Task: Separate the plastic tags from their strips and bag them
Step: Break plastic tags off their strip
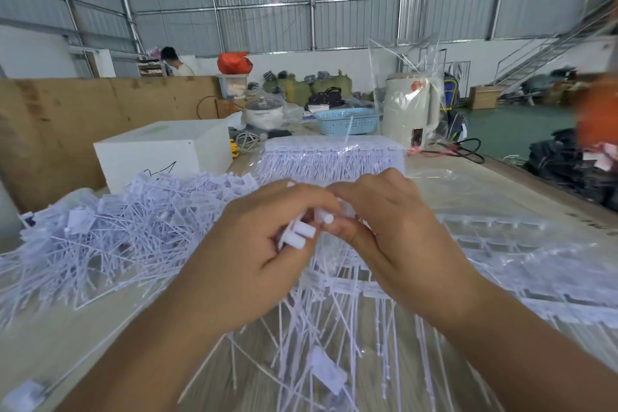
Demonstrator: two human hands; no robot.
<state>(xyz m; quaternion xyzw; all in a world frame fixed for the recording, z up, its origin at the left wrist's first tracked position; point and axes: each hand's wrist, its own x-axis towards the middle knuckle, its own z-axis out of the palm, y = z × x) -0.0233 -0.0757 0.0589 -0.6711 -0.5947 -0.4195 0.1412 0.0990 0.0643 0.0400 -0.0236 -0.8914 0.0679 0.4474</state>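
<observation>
- The left hand [267,237] was curled round a small bundle of white plastic tags [302,232], whose blunt ends stuck out between its fingers [301,201].
- The right hand [384,211] pinched the next tag head [326,217] just beside that bundle, the two hands touching above the worktop [501,177].
- To do this step well, I think the right hand should twist each tag close to its joint, not pull on the long tail (the tails looked thin and could bend or tangle).
- The left hand should probably not collect too many at once, or some would slip out before they reached a bag.
- A big loose pile of tags [117,231] lay on the left of the worktop, and a block of uncut strips [331,157] stood behind the hands.
- More strips in clear film [501,261] lay flat on the right.
- The strip being worked on was mostly hidden under both hands, so I could not tell where exactly it was breaking.
- The clear bag [404,77] standing further back was hard to make out; whether it already held tags I could not say.
- The right edge of the view was blurred, and an orange shape there stayed unclear.
</observation>
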